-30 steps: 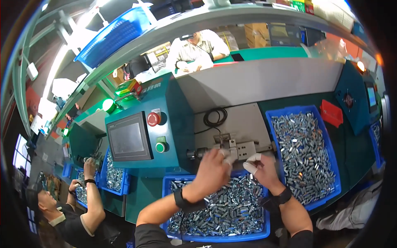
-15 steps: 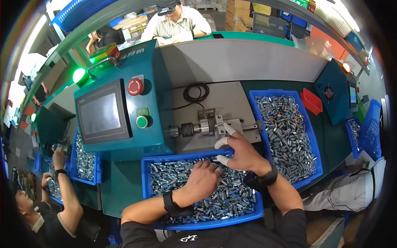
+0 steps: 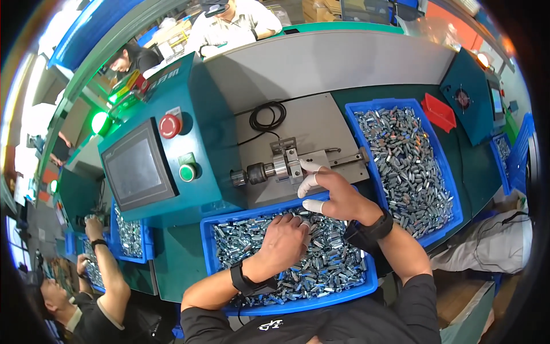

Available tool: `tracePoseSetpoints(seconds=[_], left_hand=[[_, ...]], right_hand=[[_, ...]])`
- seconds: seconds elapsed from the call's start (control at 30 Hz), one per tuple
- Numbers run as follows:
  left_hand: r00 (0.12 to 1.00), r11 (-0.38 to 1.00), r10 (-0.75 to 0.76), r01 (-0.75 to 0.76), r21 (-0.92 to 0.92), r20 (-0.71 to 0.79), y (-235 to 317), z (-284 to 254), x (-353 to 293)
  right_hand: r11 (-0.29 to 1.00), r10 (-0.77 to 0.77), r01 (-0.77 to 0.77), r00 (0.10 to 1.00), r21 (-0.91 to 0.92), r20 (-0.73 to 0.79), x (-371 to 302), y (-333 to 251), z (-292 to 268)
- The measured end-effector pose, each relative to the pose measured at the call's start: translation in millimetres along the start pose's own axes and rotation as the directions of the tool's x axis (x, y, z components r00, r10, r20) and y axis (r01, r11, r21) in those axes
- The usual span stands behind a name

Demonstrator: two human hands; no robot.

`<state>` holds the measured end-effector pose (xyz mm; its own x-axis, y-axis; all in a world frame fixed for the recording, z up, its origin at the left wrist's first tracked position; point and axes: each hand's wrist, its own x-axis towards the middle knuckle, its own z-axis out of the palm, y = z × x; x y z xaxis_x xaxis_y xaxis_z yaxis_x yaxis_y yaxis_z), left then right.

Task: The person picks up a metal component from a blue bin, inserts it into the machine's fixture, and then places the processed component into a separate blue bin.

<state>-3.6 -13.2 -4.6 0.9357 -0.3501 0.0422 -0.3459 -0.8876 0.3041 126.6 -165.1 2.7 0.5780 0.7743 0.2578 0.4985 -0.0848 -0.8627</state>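
Left hand (image 3: 285,241) grips small metal parts (image 3: 326,266); right hand (image 3: 338,195), grip unclear, touches the left-right lying fixture (image 3: 286,167).

The person is wearing a black short-sleeved shirt with a small white mark at the chest. Black wristbands are circling both wrists, and white finger cots are covering the right hand (image 3: 338,198) fingertips (image 3: 307,184); the left hand (image 3: 283,243) is showing at least one.

Teal machine housing (image 3: 217,109) fills the middle, green lamp (image 3: 99,122) glowing far left, a grey panel (image 3: 326,60) across the far side, orange wall (image 3: 458,28) far right.
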Motion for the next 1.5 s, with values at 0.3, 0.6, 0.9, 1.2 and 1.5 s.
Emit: tracePoseSetpoints(seconds=[0.3,0.6,0.9,1.2,1.5], left_hand=[[0.995,0.995,-0.093,0.094,-0.029,0.037,4,-12,4],[0.998,0.999,-0.046,0.045,0.019,0.034,-1,-13,1],[0.992,0.992,0.126,-0.127,-0.026,-0.031,2,-4,-4],[0.997,0.991,0.076,-0.078,-0.105,-0.022,-9,-3,-3],[0.996,0.978,0.087,-0.083,-0.194,0.011,-6,-12,-5]], right_hand=[[0.992,0.016,-0.005,0.996,0.123,-0.087,-6,8,3],[0.972,0.098,-0.072,0.989,0.223,-0.109,-5,19,4],[0.971,0.107,-0.073,0.985,0.228,-0.139,-7,17,0],[0.959,0.075,-0.159,0.94,-0.232,-0.333,36,0,-5],[0.8,-0.028,-0.198,0.93,-0.567,-0.365,59,3,10]])
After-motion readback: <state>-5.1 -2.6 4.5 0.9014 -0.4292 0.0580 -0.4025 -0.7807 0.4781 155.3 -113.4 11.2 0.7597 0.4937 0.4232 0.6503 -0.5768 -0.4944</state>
